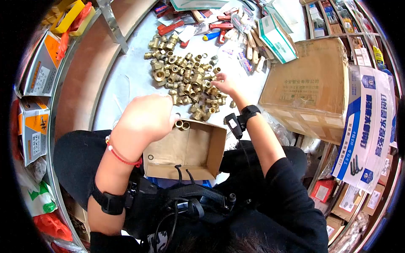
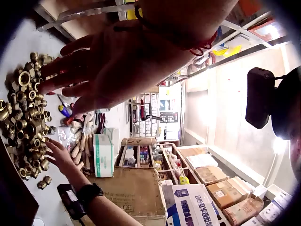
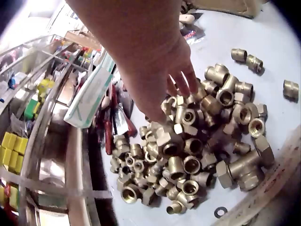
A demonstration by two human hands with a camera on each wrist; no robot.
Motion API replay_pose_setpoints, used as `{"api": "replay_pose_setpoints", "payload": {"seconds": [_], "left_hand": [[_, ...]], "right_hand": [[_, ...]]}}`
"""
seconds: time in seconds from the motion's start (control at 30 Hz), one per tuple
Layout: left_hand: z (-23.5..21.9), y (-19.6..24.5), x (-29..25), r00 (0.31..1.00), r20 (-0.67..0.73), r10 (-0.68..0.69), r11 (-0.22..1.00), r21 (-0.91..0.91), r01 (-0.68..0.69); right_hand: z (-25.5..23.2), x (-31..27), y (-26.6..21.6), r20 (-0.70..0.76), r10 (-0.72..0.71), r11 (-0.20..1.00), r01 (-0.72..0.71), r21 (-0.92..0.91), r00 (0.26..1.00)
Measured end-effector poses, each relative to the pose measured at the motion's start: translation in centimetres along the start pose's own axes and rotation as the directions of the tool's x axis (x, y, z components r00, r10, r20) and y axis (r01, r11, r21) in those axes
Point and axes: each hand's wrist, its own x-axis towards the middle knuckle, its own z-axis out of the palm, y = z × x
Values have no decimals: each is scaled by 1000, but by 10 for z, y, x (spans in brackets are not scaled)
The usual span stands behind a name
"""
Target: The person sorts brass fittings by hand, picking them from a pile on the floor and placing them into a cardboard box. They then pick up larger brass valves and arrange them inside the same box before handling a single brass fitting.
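Note:
A heap of brass pipe fittings (image 1: pixel 185 80) lies on the pale tabletop. My right hand (image 1: pixel 225 83) reaches to the heap's right side. In the right wrist view its fingers (image 3: pixel 190 82) point down at the fittings, slightly apart, with their tips right at the pieces. My left hand (image 1: pixel 145 116) hangs over the near left of the heap, beside the open cardboard box (image 1: pixel 204 145). The left wrist view shows its fingers (image 2: pixel 66 70) stretched out, with nothing in the palm. Two brass fittings (image 1: pixel 182 124) show at the box's far edge, and a small ring (image 1: pixel 150 157) lies inside.
Behind the heap lie red-handled tools (image 1: pixel 171 27), wooden-handled tools (image 1: pixel 249 46) and a green-and-white box (image 1: pixel 276 40). A large closed carton (image 1: pixel 303 88) stands on the right. Stacked boxes (image 1: pixel 36 130) line the left shelf. Several loose fittings (image 3: pixel 254 63) lie apart from the heap.

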Motion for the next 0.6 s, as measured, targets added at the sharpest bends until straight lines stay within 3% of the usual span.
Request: {"api": "replay_pose_setpoints", "payload": {"seconds": [0.1,0.2,0.3,0.5,0.6], "left_hand": [[-4,-4,-3,999,-37,-23,999,-39,22],[-4,-7,-9,992,-126,-14,1000,-3,14],[4,-13,-16,989,-148,-23,1000,17,26],[-4,-24,-31,984,-160,-82,997,-6,82],[-2,-26,-34,975,-215,-60,998,-31,54]], "right_hand": [[24,0,-8,-28,-252,902,224,-369,967],[43,5,-20,13,-288,816,253,-519,958],[54,18,-25,-22,-289,822,236,-519,957],[44,21,-51,59,-158,750,158,-642,986],[36,17,-49,102,-273,715,273,-643,957]]}}
